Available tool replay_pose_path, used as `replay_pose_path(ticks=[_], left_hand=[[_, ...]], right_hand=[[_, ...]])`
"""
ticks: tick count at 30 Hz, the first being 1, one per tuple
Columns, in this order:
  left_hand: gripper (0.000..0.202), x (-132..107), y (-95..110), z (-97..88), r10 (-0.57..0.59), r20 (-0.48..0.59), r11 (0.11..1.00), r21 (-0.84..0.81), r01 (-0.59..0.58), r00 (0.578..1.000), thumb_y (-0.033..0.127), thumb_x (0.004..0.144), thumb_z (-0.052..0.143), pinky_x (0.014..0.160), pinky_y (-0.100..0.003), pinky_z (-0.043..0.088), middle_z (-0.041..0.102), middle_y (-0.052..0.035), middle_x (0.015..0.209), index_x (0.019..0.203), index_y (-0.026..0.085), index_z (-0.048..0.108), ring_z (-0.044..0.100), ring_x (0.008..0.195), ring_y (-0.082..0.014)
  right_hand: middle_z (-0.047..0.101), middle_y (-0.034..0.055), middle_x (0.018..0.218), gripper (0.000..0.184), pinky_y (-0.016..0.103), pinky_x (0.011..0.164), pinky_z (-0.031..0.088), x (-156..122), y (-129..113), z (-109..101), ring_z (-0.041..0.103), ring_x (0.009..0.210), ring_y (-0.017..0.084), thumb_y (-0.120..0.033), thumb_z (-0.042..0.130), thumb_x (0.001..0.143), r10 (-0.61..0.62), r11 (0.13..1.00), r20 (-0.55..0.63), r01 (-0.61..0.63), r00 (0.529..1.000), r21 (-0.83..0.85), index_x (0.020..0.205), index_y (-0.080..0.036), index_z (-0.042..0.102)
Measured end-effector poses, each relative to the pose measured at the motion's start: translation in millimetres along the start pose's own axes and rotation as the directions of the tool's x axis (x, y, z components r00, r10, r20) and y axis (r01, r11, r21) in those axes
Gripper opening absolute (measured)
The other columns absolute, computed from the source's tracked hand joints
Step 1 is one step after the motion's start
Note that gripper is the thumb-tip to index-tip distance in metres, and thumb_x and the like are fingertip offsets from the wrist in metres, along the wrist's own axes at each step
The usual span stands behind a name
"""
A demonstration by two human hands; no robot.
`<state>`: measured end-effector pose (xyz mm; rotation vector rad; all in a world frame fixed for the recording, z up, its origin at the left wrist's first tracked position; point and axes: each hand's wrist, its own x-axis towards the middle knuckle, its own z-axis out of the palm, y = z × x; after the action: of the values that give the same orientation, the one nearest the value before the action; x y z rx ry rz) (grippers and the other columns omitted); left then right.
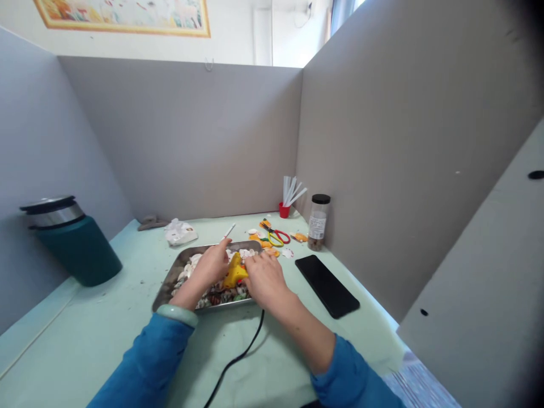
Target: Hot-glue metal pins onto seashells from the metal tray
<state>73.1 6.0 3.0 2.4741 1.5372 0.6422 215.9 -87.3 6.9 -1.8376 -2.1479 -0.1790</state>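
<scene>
My left hand (212, 263) is over a shallow metal tray (164, 289), its fingers closed. A thin white stick (229, 230) rises from behind its fingertips, apparently held there. My right hand (266, 275) reaches over the tray's right side, fingers curled onto a bright yellow piece with pointed ends (234, 273). This piece lies between both hands, and its exact kind is partly hidden. Pale shells (189, 265) fill the tray's left and back, while darker, mottled shells (219, 296) lie along its front.
Scissors (276, 237) lie among orange-yellow scraps behind the tray. Beyond are a red cup (284, 211) of white sticks and a black-lidded jar (318, 224). A phone (327, 285) lies right, a teal bottle (80, 249) stands left. A black cable (240, 356) crosses the front.
</scene>
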Motion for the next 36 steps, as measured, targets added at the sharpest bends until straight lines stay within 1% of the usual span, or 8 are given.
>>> replay_pose_path(ticks=[9, 13, 17, 21, 25, 30, 33, 36], left_hand=[[0.054, -3, -13, 0.3, -0.033, 0.009, 0.994, -0.107, 0.034, 0.999, 0.011, 0.064, 0.047, 0.066, -0.027, 0.041, 0.066, -0.0019, 0.071, 0.117, 0.020, 0.055, 0.060, 0.070, -0.0205], [0.059, -1, -12, 0.4, -0.056, 0.007, 0.961, -0.271, 0.056, 0.998, 0.010, 0.059, 0.054, 0.070, -0.028, 0.042, 0.068, -0.0023, 0.078, 0.116, 0.022, 0.058, 0.060, 0.073, -0.0209], [0.060, -4, -6, -1.6, -0.127, -0.046, 0.858, -0.506, 0.086, 0.991, 0.008, 0.055, 0.061, 0.083, -0.033, 0.041, 0.068, -0.0032, 0.083, 0.113, 0.023, 0.062, 0.059, 0.081, -0.0223], [0.041, -14, -3, -10.8, -0.249, -0.096, 0.618, -0.782, 0.082, 0.964, 0.021, 0.065, 0.064, 0.091, -0.037, 0.040, 0.068, -0.0076, 0.097, 0.106, 0.019, 0.064, 0.058, 0.096, -0.0239], [0.029, -28, -8, -25.1, -0.307, -0.019, 0.203, -0.978, 0.046, 0.952, 0.034, 0.077, 0.056, 0.090, -0.040, 0.045, 0.063, -0.0124, 0.116, 0.096, 0.015, 0.066, 0.058, 0.105, -0.0249], [0.024, -42, -18, -34.7, -0.274, 0.159, -0.265, -0.960, 0.085, 0.948, 0.019, 0.084, 0.046, 0.095, -0.041, 0.045, 0.067, -0.0143, 0.110, 0.089, 0.011, 0.068, 0.059, 0.108, -0.0237], [0.026, -45, -22, -32.2, -0.238, 0.236, -0.441, -0.891, 0.112, 0.942, 0.014, 0.086, 0.042, 0.096, -0.042, 0.045, 0.069, -0.0148, 0.106, 0.089, 0.009, 0.067, 0.060, 0.108, -0.0233], [0.026, -45, -26, -26.8, -0.229, 0.278, -0.555, -0.824, 0.110, 0.933, 0.013, 0.088, 0.040, 0.095, -0.040, 0.046, 0.070, -0.0143, 0.101, 0.091, 0.009, 0.066, 0.062, 0.105, -0.0223]], right_hand=[[0.059, 0.0073, 0.114, 0.030, 0.047, 0.090, 0.043, 7, -2, 16, 0.057, 0.104, 0.023, -0.035, 0.055, 0.088, 0.021, 0.998, 0.024, -0.019, 0.999, -0.062, 0.111, -0.015, 0.057], [0.060, 0.0070, 0.112, 0.029, 0.047, 0.090, 0.044, 7, -2, 14, 0.057, 0.103, 0.023, -0.034, 0.056, 0.088, -0.001, 0.998, 0.011, 0.002, 1.000, -0.070, 0.110, -0.015, 0.058], [0.060, 0.0068, 0.112, 0.028, 0.046, 0.090, 0.043, 5, -2, 10, 0.057, 0.104, 0.023, -0.033, 0.055, 0.088, -0.016, 0.997, -0.013, 0.015, 1.000, -0.080, 0.110, -0.015, 0.058], [0.061, 0.0066, 0.109, 0.028, 0.046, 0.089, 0.043, 5, 2, 13, 0.057, 0.102, 0.022, -0.034, 0.055, 0.088, 0.019, 0.995, -0.021, -0.021, 1.000, -0.100, 0.108, -0.015, 0.058], [0.062, 0.0053, 0.103, 0.024, 0.044, 0.088, 0.043, 6, 8, 14, 0.057, 0.099, 0.022, -0.035, 0.055, 0.088, 0.043, 0.992, -0.022, -0.045, 0.999, -0.118, 0.101, -0.015, 0.060], [0.064, 0.0095, 0.096, 0.027, 0.041, 0.081, 0.038, 8, 8, 1, 0.054, 0.098, 0.028, -0.037, 0.065, 0.078, 0.045, 0.994, -0.079, -0.053, 0.996, -0.097, 0.094, -0.015, 0.062], [0.064, 0.0103, 0.099, 0.023, 0.040, 0.082, 0.034, 13, 3, -8, 0.051, 0.099, 0.029, -0.037, 0.062, 0.081, 0.026, 0.997, -0.131, -0.036, 0.991, -0.072, 0.092, -0.018, 0.061], [0.065, 0.0081, 0.099, 0.018, 0.038, 0.084, 0.032, 17, -1, -9, 0.050, 0.100, 0.026, -0.036, 0.055, 0.086, 0.002, 0.999, -0.148, -0.010, 0.989, -0.054, 0.091, -0.020, 0.061]])
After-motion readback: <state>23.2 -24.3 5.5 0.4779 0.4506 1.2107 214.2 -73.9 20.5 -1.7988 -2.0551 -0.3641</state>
